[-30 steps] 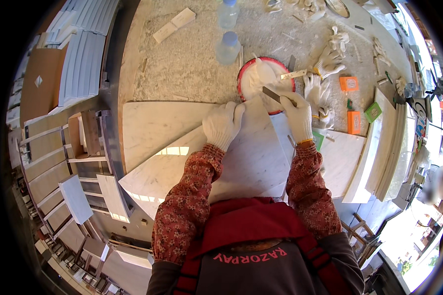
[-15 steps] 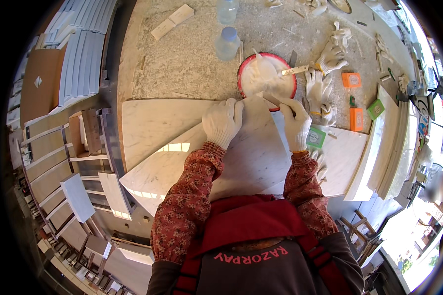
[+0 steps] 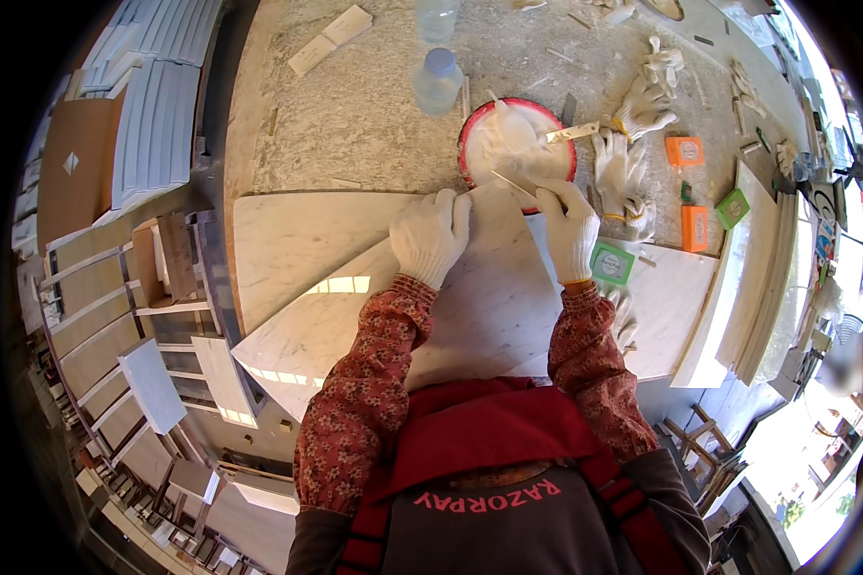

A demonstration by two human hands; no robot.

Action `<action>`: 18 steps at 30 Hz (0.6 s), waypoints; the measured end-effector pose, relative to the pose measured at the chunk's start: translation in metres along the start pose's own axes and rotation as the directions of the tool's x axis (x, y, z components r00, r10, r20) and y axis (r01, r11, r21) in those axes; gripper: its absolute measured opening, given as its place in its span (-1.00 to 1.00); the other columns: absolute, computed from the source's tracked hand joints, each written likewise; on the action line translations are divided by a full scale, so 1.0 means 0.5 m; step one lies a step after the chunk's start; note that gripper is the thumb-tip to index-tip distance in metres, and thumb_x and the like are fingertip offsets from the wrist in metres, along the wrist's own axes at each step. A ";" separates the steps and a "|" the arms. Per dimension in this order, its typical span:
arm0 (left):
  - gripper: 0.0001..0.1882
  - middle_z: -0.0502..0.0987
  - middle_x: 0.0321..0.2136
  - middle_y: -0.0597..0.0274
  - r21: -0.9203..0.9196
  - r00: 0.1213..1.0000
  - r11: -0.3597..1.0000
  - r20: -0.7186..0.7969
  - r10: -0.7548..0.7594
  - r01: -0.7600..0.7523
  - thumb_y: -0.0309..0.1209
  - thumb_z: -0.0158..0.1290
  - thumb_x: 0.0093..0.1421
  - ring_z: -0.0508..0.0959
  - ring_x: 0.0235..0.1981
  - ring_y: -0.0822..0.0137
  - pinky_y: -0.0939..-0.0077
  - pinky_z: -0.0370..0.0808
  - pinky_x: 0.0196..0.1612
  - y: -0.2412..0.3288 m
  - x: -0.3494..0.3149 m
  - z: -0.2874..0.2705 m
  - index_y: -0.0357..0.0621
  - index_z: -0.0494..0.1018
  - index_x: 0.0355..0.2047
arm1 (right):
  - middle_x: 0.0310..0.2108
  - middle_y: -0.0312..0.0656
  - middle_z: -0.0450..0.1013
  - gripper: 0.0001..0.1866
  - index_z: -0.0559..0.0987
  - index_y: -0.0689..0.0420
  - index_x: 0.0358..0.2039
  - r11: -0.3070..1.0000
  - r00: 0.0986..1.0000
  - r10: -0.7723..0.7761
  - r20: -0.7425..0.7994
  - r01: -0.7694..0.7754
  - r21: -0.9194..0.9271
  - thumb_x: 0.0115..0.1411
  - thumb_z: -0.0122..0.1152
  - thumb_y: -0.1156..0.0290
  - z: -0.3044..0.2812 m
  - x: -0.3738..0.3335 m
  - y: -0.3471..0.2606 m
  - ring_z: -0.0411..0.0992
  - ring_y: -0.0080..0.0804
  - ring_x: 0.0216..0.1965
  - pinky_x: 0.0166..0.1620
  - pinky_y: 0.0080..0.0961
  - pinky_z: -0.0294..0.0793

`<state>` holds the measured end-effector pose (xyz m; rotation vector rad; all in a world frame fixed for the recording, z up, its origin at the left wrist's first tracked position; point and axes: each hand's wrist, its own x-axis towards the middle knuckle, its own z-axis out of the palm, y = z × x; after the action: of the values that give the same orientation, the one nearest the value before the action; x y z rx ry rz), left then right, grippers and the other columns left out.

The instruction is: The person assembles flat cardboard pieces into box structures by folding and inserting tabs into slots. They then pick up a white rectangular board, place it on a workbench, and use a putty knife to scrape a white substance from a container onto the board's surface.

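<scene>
My left hand [image 3: 428, 236], in a white knit glove, grips the far edge of a white, grey-veined marble slab [image 3: 470, 297], fingers together and thumb alongside. My right hand [image 3: 570, 230], gloved too, is closed on a thin flat scraper blade [image 3: 514, 182]. The blade points left over the near side of a red-rimmed round bowl [image 3: 462, 158]. White paste or powder [image 3: 520, 144] fills the bowl, and a pale flat stick [image 3: 573, 133] lies across its right rim. The slab's far corner reaches the bowl. Beneath it, another marble slab [image 3: 307, 230] shows at left.
Right of the bowl lie white work gloves [image 3: 616, 172], orange boxes [image 3: 693, 228] and green boxes [image 3: 611, 264]. A clear plastic bottle [image 3: 438, 86] stands beyond the bowl. Long panels [image 3: 738, 287] lean at right. A metal rack [image 3: 86, 316] and stacked white strips [image 3: 163, 125] are at left.
My right hand has shifted slightly left and up with the scraper blade, whose tip now shows over the bowl's near side. My left hand stays on the marble slab.
</scene>
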<state>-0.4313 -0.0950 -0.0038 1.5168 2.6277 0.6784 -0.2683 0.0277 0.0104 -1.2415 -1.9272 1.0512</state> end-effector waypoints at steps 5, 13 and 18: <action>-0.71 0.52 -0.62 0.17 -0.023 1.000 1.000 -0.012 -0.012 0.012 -0.17 -0.01 0.31 0.52 -0.57 0.04 0.15 0.43 -0.50 0.003 0.000 -0.004 -0.02 0.48 -0.48 | -0.40 -0.15 0.58 -0.88 0.67 0.10 -0.29 0.977 0.990 -0.122 -0.070 0.107 -0.187 0.17 0.26 0.42 0.005 0.018 0.010 0.53 -0.21 -0.40 -0.27 -0.40 0.50; -0.73 0.54 -0.60 0.18 -0.045 1.000 0.999 -0.025 -0.010 0.008 -0.19 -0.01 0.29 0.54 -0.55 0.05 0.15 0.45 -0.50 0.000 -0.002 0.001 -0.01 0.52 -0.47 | -0.33 -0.18 0.57 -0.82 0.68 -0.02 -0.31 0.797 0.952 -0.304 -0.036 0.234 -0.557 0.09 0.30 0.22 0.014 0.092 -0.005 0.50 -0.09 -0.30 -0.21 -0.20 0.48; -0.73 0.53 -0.61 0.19 -0.037 1.000 0.999 -0.023 0.004 -0.005 -0.20 -0.02 0.29 0.54 -0.55 0.07 0.16 0.45 -0.51 0.002 0.004 -0.003 0.00 0.52 -0.49 | -0.24 -0.11 0.58 -0.61 0.66 -0.05 -0.21 0.695 0.989 -0.108 0.105 0.151 -0.703 0.03 0.31 -0.01 0.094 0.184 -0.016 0.49 0.01 -0.13 -0.09 -0.10 0.46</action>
<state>-0.4317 -0.0933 -0.0016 1.5150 2.6136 0.7450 -0.3446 0.0969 0.0005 -1.4306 -2.5406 0.2282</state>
